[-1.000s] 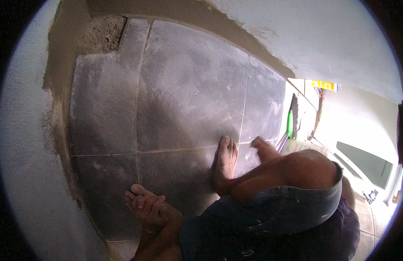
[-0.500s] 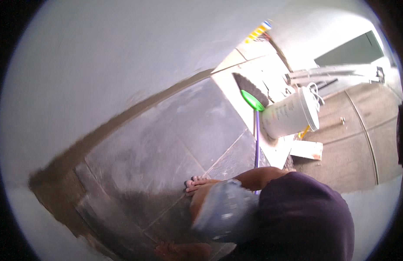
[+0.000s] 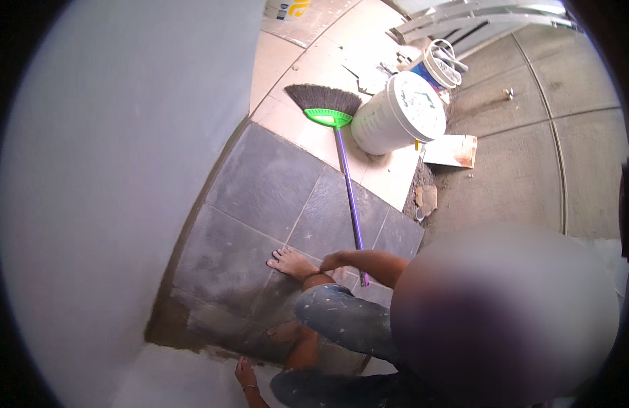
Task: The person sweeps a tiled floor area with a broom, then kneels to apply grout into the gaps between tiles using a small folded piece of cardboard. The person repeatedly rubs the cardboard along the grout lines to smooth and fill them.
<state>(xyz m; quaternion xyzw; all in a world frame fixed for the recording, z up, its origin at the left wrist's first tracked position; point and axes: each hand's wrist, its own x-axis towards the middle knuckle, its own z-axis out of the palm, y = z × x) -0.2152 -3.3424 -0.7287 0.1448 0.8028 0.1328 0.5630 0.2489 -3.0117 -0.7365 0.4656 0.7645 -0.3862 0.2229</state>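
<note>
Nearest is the person, bent low over the floor in speckled denim shorts [image 3: 341, 314], though a round blur hides a good part of the body. The left hand [image 3: 245, 373], with a thin band at its wrist, hangs before a pale wall [image 3: 185, 381]; its fingers look a little bent, but I cannot tell how wide they are, nor whether they keep something. The right hand [image 3: 333, 262] is beside the shin, just behind the bare foot [image 3: 292, 264], its fingers pointing down; I cannot tell if they are wide or narrow, or if they touch the leg. The other foot [image 3: 284, 332] stands in shadow. All this is on dark grey tiles [image 3: 260, 173], dusty, with a brown strip [image 3: 166, 314] along the wall edge. The broom [image 3: 350, 180] lies on the floor near the right hand: the end of its purple handle passes below the right forearm, and its green head with dark bristles rests farther away, on light tiles [image 3: 280, 109]. Close to this head, a large white bucket [image 3: 399, 112] leans in my sight, and next to it are a flat board-like piece [image 3: 453, 151] and a brownish shard [image 3: 428, 199]. Behind stands a smaller blue and white bucket [image 3: 437, 71]. Farthest is a pale metal frame [image 3: 491, 15], past the grey concrete floor [image 3: 532, 180].
</note>
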